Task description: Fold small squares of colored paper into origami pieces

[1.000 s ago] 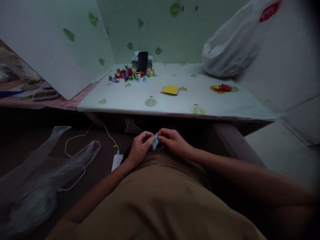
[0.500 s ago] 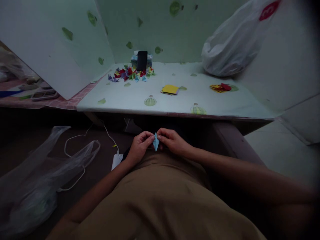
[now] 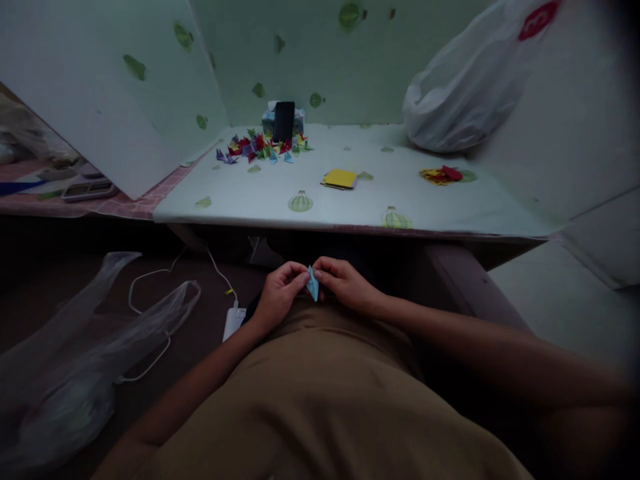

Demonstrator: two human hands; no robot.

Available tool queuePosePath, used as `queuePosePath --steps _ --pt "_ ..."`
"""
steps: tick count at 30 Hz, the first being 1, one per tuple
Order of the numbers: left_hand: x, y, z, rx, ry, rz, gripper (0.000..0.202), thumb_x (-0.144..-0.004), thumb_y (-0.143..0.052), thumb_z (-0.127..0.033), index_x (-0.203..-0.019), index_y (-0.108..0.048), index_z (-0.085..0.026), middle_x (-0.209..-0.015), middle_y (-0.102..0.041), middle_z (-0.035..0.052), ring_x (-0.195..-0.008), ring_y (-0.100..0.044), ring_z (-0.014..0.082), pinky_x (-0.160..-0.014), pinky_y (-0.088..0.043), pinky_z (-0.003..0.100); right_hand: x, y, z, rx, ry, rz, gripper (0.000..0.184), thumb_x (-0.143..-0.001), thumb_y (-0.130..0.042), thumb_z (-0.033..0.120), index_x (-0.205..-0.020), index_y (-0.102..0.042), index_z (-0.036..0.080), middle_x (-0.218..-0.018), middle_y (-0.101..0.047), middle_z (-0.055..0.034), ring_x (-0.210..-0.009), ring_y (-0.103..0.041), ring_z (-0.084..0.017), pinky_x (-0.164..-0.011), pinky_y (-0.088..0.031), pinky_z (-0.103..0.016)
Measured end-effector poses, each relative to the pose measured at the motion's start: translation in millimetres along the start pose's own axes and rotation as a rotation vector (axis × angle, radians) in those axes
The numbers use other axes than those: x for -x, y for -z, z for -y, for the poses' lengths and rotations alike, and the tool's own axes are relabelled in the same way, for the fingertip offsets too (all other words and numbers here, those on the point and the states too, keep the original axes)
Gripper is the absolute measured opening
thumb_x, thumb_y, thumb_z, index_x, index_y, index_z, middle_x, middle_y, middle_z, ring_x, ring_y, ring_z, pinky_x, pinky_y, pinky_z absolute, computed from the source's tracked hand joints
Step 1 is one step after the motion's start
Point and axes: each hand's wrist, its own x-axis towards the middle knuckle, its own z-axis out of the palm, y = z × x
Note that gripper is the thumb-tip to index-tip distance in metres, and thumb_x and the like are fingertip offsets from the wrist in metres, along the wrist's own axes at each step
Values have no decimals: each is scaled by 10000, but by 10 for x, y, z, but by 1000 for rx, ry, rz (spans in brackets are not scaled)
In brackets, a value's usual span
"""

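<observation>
A small light-blue folded origami paper [image 3: 313,285], narrow and diamond-like with a point facing down, is held just above my lap. My left hand [image 3: 281,293] pinches its left side between thumb and fingers. On the right side, my right hand [image 3: 344,281] grips the upper part of the same paper. Both hands are closed, and their fingertips cover some of the folds. On the desk beyond lie a heap of small colourful paper cranes [image 3: 260,147], a stack of square paper [image 3: 340,179] with yellow on top, and a small red and yellow paper pile [image 3: 442,175].
A black phone [image 3: 284,121] leans on a tissue box [image 3: 269,122] behind the cranes. A white plastic bag [image 3: 450,107] stands at the desk's right. Left of my lap are a white power bank [image 3: 233,323] with a cable and a clear plastic bag [image 3: 75,400].
The lower tip of the blue paper has swung slightly to the right, and the paper is turned a little. Both hands keep their grip in nearly the same place.
</observation>
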Motion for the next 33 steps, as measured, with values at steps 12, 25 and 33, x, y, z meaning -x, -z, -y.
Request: queuePosePath --steps 12,25,33 --pt "0 -39 22 -269 -91 -134 137 -788 -626 -287 -750 -578 -164 -683 -575 -22 -600 -512 97 -569 -411 210 1 -31 -2 105 19 -36 148 -878 -517 294 -806 -545 167 -652 -526 26 -539 -496 -96 -519 -390 -229" --pt "9 -18 8 -317 -124 -86 133 -826 -617 -292 -823 -605 -159 -727 -605 -4 -635 -556 110 -584 -436 218 8 -26 -3 157 31 -21 155 -894 -497 270 -792 -547 165 -646 -534 22 -551 -508 -99 -536 -400 -231" --pt "-4 -4 -6 -261 -128 -66 175 -846 -612 -332 -824 -623 -158 -735 -601 -5 -657 -530 109 -606 -428 219 -9 -1 -34 160 3 5 147 -886 -515 274 -793 -548 165 -618 -543 25 -550 -520 -107 -542 -397 -232"
